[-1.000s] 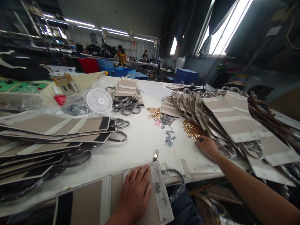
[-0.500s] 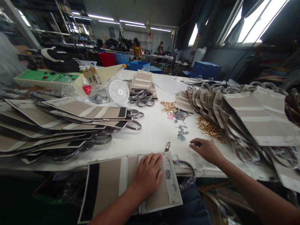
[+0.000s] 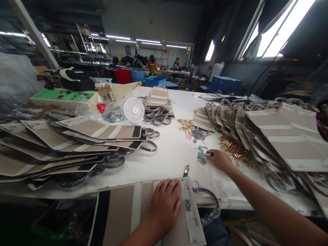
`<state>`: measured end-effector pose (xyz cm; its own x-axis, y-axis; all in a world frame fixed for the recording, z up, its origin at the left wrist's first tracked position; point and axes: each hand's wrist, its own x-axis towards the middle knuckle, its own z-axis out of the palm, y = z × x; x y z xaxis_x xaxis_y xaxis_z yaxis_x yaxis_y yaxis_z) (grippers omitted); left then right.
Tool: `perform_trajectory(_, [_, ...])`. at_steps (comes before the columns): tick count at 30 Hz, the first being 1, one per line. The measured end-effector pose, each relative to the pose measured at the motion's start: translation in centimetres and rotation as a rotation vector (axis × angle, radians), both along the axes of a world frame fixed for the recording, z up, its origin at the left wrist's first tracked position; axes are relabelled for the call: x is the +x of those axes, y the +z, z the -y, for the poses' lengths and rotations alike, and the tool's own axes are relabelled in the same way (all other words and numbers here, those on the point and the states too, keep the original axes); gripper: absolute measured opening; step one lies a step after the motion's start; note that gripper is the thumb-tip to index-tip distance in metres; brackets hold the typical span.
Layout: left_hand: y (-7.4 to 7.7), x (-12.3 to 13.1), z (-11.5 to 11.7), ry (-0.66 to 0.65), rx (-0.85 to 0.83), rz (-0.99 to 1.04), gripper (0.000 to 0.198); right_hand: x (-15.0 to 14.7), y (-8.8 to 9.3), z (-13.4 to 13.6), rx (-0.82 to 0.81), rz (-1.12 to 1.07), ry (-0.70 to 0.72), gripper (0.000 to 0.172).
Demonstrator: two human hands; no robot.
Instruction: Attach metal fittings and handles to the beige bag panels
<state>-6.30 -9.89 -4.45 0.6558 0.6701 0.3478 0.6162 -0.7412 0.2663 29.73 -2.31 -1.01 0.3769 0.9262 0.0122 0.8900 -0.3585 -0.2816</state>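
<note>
A beige panel (image 3: 123, 208) with a black strip, white bands and a wrapped dark handle lies at the table's front edge. My left hand (image 3: 165, 205) rests flat on it, fingers stretched out. A small metal plate (image 3: 188, 205) sits on the panel's right part. Just beyond its upper edge is a gold clasp piece (image 3: 186, 170) on a dark tab. My right hand (image 3: 217, 159) is at the right edge of a small pile of grey metal plates (image 3: 201, 155), thumb and fingertips close together; whatever is between them is too small to name.
Stacked panels (image 3: 77, 133) fill the left, and more (image 3: 279, 133) stand at the right beside gold parts (image 3: 234, 149). A white fan (image 3: 133, 110), a small panel stack (image 3: 157, 97) and a green-topped machine (image 3: 55, 94) are farther back. Two people work in the background.
My right hand has moved left to the grey plates. My left hand stays on the panel. The camera view has tilted up slightly, so the scene sits lower.
</note>
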Motion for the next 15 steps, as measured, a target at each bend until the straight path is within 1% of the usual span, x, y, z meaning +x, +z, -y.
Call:
perform_trajectory(2, [-0.1,0.0,-0.1,-0.004,0.024,-0.01,0.057,0.9,0.1,-1.4,0.011,0.001,-0.004,0.035])
perform_trajectory(5, [-0.1,-0.1,-0.3,-0.017,0.045,-0.034,0.061,1.8,0.1,-3.9,0.02,-0.017,0.028,0.039])
perform_trajectory(7, [-0.2,-0.2,-0.3,-0.014,0.038,-0.033,0.06,1.8,-0.1,-5.3,0.013,-0.033,0.054,0.036])
perform_trajectory(9, [-0.3,-0.3,-0.3,-0.007,0.025,-0.025,0.059,1.7,-0.4,-6.2,-0.005,-0.047,0.071,0.03])
perform_trajectory(12, [-0.5,-0.5,-0.3,-0.01,0.005,-0.017,0.059,1.8,-1.1,-6.3,-0.046,-0.044,0.062,0.02])
perform_trajectory(15, [-0.7,-0.3,-0.5,-0.032,-0.021,-0.001,0.058,3.0,-1.5,-4.9,-0.071,-0.028,0.017,0.019])
